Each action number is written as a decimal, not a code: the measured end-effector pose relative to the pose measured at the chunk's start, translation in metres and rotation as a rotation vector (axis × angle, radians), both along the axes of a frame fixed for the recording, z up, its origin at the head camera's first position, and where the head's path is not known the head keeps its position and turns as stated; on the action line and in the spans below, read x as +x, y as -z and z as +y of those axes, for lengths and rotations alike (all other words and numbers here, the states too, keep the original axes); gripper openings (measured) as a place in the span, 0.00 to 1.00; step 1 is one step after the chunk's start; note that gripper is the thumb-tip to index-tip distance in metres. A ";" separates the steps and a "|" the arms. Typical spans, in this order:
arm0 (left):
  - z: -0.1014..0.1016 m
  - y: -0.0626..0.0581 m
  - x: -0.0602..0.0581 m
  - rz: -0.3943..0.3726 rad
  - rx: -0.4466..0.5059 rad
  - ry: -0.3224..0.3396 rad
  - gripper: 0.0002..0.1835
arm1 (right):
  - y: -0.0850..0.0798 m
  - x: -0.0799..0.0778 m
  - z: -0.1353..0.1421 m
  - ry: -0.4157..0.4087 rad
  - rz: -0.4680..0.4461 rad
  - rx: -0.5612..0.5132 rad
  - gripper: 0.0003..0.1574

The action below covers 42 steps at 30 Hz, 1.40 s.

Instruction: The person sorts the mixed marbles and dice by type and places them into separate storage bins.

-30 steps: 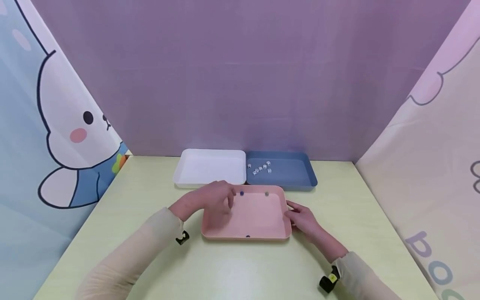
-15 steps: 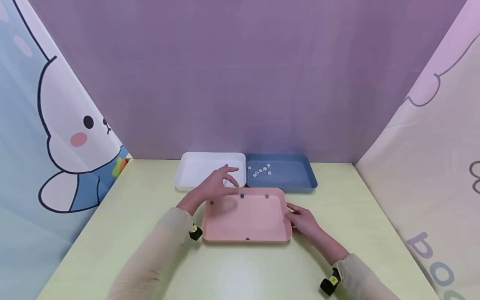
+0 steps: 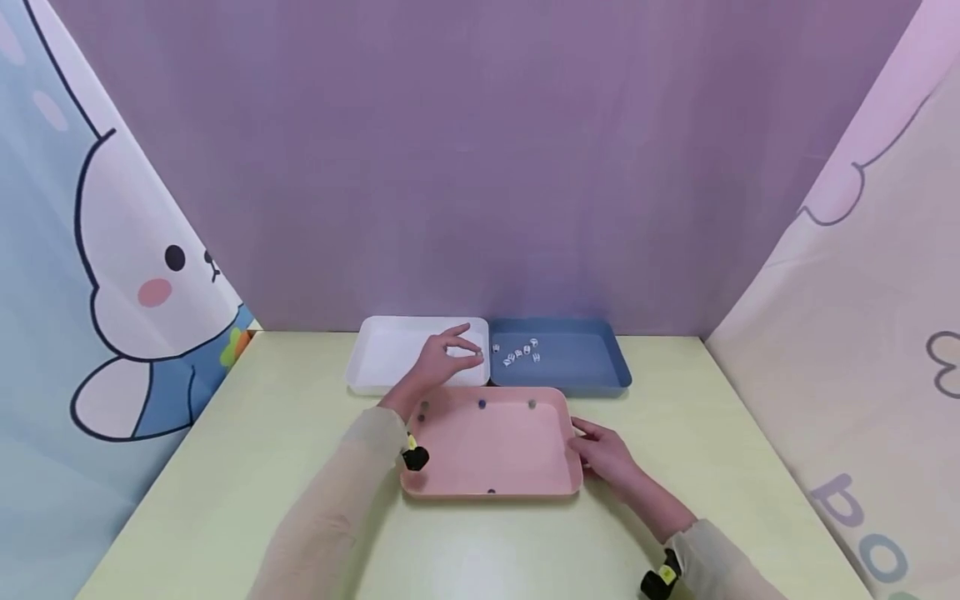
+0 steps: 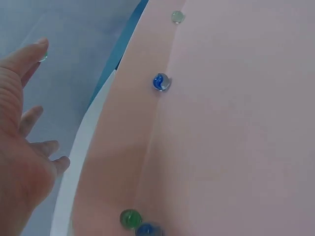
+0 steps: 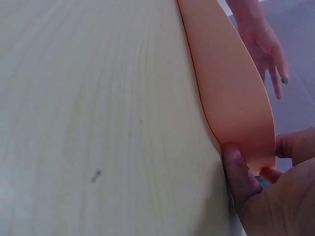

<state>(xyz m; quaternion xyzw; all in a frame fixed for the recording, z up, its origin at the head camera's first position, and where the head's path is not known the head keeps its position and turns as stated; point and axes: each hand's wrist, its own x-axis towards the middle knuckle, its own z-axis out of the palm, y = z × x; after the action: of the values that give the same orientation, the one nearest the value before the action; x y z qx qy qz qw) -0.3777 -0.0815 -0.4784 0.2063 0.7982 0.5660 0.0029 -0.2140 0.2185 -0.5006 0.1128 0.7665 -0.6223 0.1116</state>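
My left hand (image 3: 442, 358) is over the right part of the white tray (image 3: 382, 354), pinching a small clear-green glass marble (image 4: 44, 57) between thumb and index finger. The other fingers are spread out. With its thumb at the rim, my right hand (image 3: 609, 454) grips the right edge of the pink tray (image 3: 495, 450); in the right wrist view, fingers (image 5: 238, 172) wrap the tray's corner. Inside the pink tray lie a blue marble (image 4: 161, 82), a pale green marble (image 4: 177, 17), a green marble (image 4: 130, 218) touching a darker blue marble (image 4: 149, 230), and one more marble (image 3: 491, 492) at the front wall.
Right of the white tray stands a blue tray (image 3: 585, 358) with several small white dice-like cubes (image 3: 518, 353) in its left part. The pink tray sits in front of both on the pale wooden table (image 3: 480, 550). A purple cloth (image 3: 480, 167) hangs behind.
My left hand has risen out of the pink tray with the marble and moved forward over the white tray. My right hand keeps its grip on the pink tray. The head view has tilted slightly up.
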 end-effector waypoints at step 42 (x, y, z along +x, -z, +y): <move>0.003 0.017 -0.042 -0.112 0.120 -0.118 0.18 | 0.001 -0.002 -0.013 -0.001 0.031 -0.013 0.31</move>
<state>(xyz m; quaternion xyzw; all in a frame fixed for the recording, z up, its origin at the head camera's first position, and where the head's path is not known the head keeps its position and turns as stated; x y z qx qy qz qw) -0.4193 -0.0789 -0.4952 0.1267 0.7721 0.6227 0.0019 -0.2164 0.2058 -0.5011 0.1021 0.7640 -0.6291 0.1008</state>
